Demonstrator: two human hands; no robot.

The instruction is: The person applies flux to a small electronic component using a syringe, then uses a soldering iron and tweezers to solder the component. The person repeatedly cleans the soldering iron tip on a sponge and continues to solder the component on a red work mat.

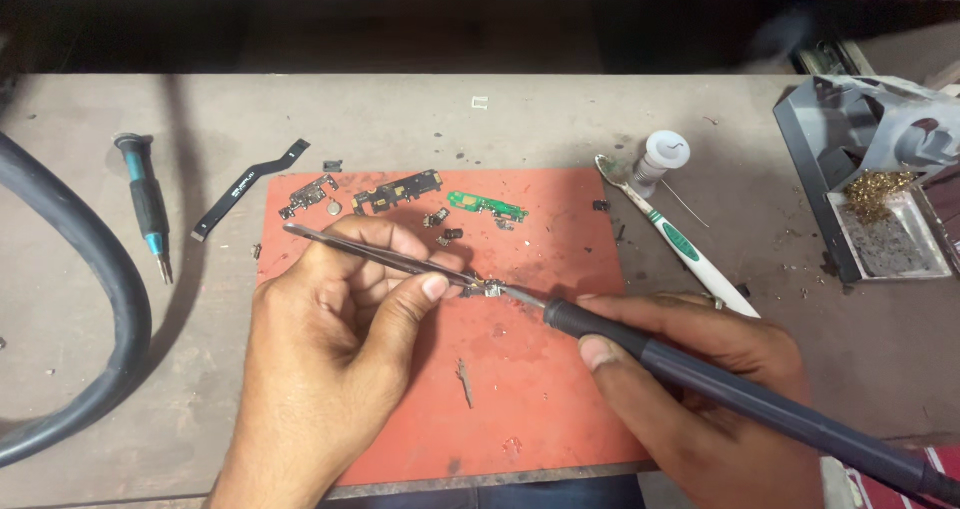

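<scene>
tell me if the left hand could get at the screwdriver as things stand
Probably not at once: the left hand is pinching tweezers. The screwdriver lies uncovered on the table to its left, with nothing between.

A single view is given, taken from a head-worn camera. The scene is looked down on steeply and from close by, over a grey-brown workbench with a flat red rectangular work mat centred near; the bench's far edge is seen at the top.
</scene>
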